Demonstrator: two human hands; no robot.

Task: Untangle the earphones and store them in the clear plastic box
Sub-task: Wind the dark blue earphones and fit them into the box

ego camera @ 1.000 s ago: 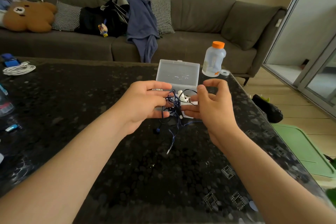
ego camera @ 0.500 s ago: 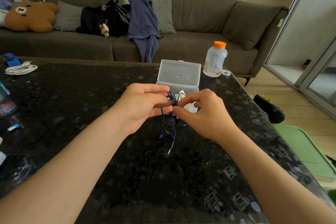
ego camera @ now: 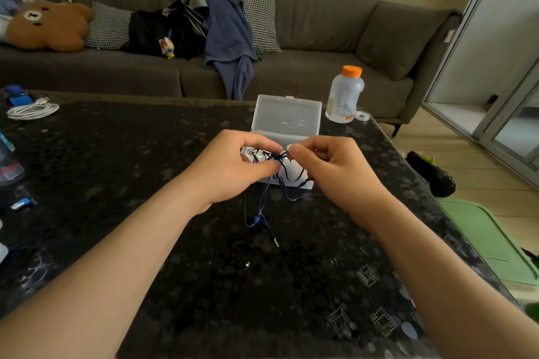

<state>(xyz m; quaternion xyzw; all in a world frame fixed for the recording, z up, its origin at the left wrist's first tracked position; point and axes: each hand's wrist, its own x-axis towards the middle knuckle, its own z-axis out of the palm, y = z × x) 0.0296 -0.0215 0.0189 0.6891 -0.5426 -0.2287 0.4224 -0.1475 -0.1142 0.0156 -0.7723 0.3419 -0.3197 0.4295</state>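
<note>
both hands are raised over the dark speckled table (ego camera: 140, 183), close together, just in front of the clear plastic box (ego camera: 287, 115). the left hand (ego camera: 230, 166) pinches the knotted bundle of the dark blue earphones (ego camera: 276, 156) between thumb and forefinger, remaining fingers curled under. the right hand (ego camera: 332, 167) pinches the same knot from the opposite side with thumb and forefinger tips, other fingers curled into the palm. the knot sits between the two hands, above the box base. loose strands hang down to the table surface: a blue earbud (ego camera: 256, 219) lies near the left wrist, and the jack plug (ego camera: 275, 242) rests on the table just beyond it. the box stands open, lid tilted up at the back. a bottle with an orange cap (ego camera: 345, 95) stands at the far right edge of the table, a coiled white cable (ego camera: 32, 109) at the far left.
</note>
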